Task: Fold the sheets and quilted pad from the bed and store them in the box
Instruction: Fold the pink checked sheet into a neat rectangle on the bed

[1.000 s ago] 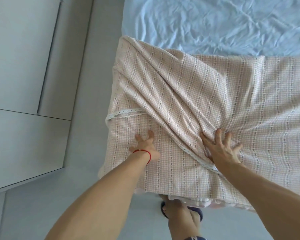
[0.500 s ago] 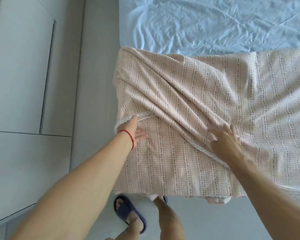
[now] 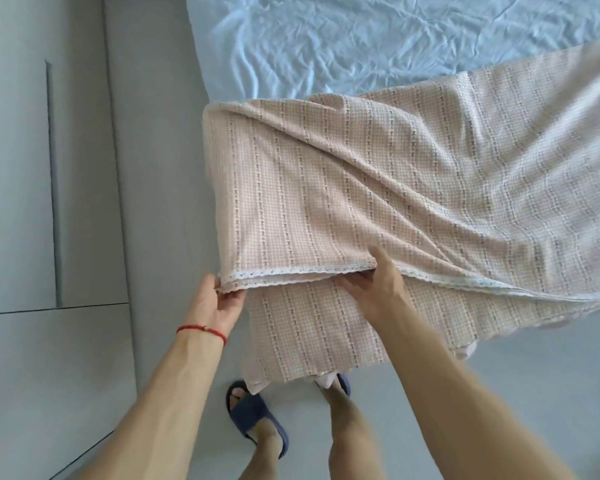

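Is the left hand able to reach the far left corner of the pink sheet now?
Probably yes: the left hand grips the lace edge, and nothing lies between it and that corner of the pink sheet.

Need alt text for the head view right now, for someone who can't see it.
Both hands hold the lace-trimmed edge of a pink checked sheet on the bed: left hand pinches its corner, right hand grips further along. Behind lies a rumpled pale blue sheet.

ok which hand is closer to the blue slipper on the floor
Left. The left hand pinches the lace corner of the pink sheet almost straight above the blue slipper; the right hand grips the hem farther right.
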`<move>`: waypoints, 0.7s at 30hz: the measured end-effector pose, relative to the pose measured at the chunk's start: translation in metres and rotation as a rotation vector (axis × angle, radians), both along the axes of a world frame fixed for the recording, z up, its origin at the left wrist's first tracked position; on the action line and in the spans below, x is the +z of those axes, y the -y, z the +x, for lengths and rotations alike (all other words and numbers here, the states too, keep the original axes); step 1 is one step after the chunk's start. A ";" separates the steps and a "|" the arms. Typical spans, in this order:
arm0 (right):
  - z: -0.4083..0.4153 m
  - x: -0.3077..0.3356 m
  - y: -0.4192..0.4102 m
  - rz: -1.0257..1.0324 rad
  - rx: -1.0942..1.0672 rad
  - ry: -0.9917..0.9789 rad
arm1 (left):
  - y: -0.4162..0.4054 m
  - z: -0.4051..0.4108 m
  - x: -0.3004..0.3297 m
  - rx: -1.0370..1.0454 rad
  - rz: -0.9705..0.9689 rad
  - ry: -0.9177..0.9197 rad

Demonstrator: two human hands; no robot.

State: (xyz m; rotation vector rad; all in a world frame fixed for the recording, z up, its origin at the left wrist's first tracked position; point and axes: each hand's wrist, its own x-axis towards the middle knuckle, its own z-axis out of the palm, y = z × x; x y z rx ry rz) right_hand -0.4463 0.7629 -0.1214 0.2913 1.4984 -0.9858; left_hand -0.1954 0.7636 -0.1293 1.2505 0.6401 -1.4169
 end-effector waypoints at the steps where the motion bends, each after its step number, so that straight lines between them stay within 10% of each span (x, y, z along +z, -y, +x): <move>1: 0.004 0.001 -0.003 0.038 -0.033 -0.057 | -0.017 0.008 0.002 -0.019 -0.009 0.001; 21: 0.031 -0.024 -0.156 0.031 -0.252 -0.351 | -0.178 0.045 -0.039 -0.330 0.232 0.051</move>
